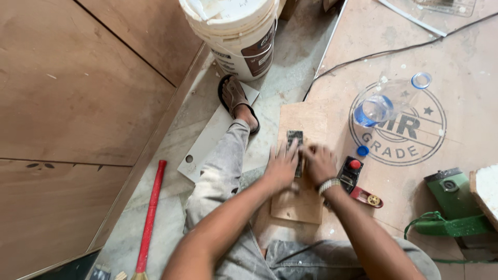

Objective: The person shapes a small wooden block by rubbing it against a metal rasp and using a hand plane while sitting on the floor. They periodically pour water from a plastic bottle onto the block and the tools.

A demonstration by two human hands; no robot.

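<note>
From the head camera, both hands meet over a small dark ridged block (295,139) that lies on a small plywood offcut (303,205). The left hand (281,167) lies flat with its fingers spread, the fingertips pressing on the near left edge of the block. The right hand (317,162) is curled over the block's right side, touching it; motion blur hides whether its fingers close around the block or only press on it. A pale wristband (329,185) sits on the right wrist.

Just right of the right hand lies a black and red tool with a red knob (355,176). Beyond it, farther from the hands, a clear plastic bottle (386,101) lies on its side on a large plywood sheet (467,62), with a blue cap (362,151) near the right hand. A green power tool (452,205) sits well to the right.

Left of the left hand runs the person's outstretched leg, ending in a sandalled foot (236,101) resting on a white panel (207,142). Above that stands a white bucket (238,36). Well to the left, a red handle (151,212) lies on the floor.
</note>
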